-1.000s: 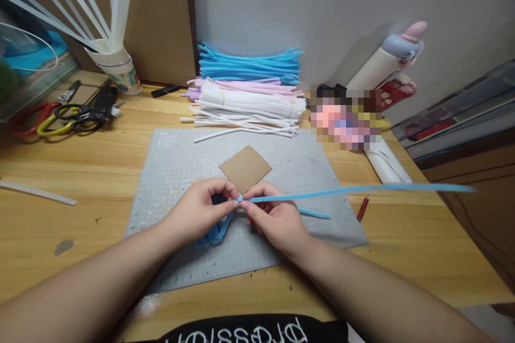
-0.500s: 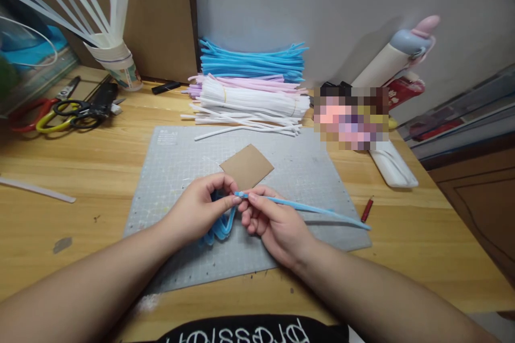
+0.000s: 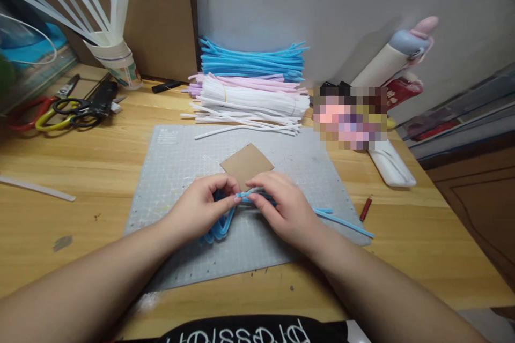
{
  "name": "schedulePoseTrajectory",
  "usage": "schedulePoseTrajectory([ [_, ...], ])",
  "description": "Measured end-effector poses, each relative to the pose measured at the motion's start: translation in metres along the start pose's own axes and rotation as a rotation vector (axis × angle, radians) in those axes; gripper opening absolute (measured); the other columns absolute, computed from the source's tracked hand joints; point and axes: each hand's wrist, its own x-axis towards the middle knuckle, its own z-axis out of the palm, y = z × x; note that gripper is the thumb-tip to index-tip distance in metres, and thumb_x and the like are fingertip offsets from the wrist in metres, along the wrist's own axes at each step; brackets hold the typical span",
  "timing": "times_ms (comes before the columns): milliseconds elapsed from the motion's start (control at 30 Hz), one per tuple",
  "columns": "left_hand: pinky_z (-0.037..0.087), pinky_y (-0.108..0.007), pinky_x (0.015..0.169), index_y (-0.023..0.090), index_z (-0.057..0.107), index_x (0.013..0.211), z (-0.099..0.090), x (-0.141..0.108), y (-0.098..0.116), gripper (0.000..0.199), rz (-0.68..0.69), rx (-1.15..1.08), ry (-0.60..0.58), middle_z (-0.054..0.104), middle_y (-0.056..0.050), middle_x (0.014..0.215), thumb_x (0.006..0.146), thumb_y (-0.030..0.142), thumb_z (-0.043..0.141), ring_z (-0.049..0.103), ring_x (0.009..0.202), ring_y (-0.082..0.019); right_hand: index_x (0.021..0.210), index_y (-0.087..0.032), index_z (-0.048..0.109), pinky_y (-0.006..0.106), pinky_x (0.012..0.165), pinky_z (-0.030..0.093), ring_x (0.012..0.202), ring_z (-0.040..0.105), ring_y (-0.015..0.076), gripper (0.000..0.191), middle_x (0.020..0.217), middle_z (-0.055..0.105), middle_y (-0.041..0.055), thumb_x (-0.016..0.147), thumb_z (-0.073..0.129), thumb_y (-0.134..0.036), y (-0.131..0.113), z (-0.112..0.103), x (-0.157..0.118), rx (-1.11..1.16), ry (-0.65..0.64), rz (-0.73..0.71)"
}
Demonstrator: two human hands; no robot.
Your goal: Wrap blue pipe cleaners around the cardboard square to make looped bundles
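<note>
Left hand [image 3: 201,203] and right hand [image 3: 287,203] pinch blue stems [image 3: 344,223]; if either grip slackens, the stems could spring apart.

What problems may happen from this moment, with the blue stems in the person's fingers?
The loose blue end lies near the red stick and might knock it. If the left hand slips, the blue loops could lose shape. The right hand, close to the cardboard, may push it.
</note>
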Motion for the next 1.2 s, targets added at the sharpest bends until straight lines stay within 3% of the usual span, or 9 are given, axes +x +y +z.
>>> schedulePoseTrajectory([
  [100,0.04,-0.027,0.065,0.018,0.06,0.074,0.0,0.0,0.001,0.012,0.0,0.03,0.009,0.058,0.0,0.069,0.079,0.028,0.059,0.051,0.068,-0.014,0.096,-0.018,0.062,0.027,0.073,0.044,0.083,0.058,0.015,0.014,0.088,0.065,0.0045,0.093,0.049,-0.023,0.008,0.006,0.004,0.084,-0.124,0.023],
  [267,0.041,-0.028,0.064,0.018,0.061,0.074,0.002,-0.001,0.001,0.012,0.009,0.06,0.026,0.06,0.0,0.069,0.078,0.029,0.06,0.053,0.067,-0.014,0.087,-0.017,0.061,0.025,0.067,0.04,0.073,0.054,0.0132,0.015,0.078,0.061,0.0022,0.092,0.047,-0.021,0.002,0.011,0.0,0.102,-0.099,0.038],
  [500,0.042,-0.028,0.064,0.018,0.062,0.074,0.001,0.0,0.001,0.008,0.022,0.115,0.046,0.062,-0.001,0.068,0.077,0.026,0.061,0.055,0.067,-0.015,0.08,-0.019,0.056,0.023,0.058,0.039,0.058,0.05,0.0109,0.02,0.061,0.055,-0.003,0.094,0.044,-0.028,-0.003,0.017,-0.002,0.41,-0.156,0.38],
  [767,0.042,-0.028,0.064,0.019,0.061,0.072,0.002,-0.001,-0.002,0.011,0.036,0.149,0.047,0.06,0.0,0.068,0.077,0.028,0.063,0.055,0.067,-0.015,0.084,-0.019,0.06,0.025,0.064,0.038,0.068,0.053,0.0125,0.018,0.074,0.059,-0.0002,0.093,0.048,-0.029,-0.001,0.016,0.0,0.292,-0.156,0.221],
  [1200,0.043,-0.028,0.065,0.018,0.061,0.078,0.001,-0.002,0.0,0.01,0.04,0.193,0.037,0.062,-0.001,0.071,0.079,0.028,0.057,0.055,0.068,-0.015,0.08,-0.019,0.058,0.024,0.061,0.037,0.063,0.049,0.0113,0.019,0.067,0.055,-0.0022,0.093,0.046,-0.026,0.003,0.015,0.002,0.328,-0.158,0.274],
])
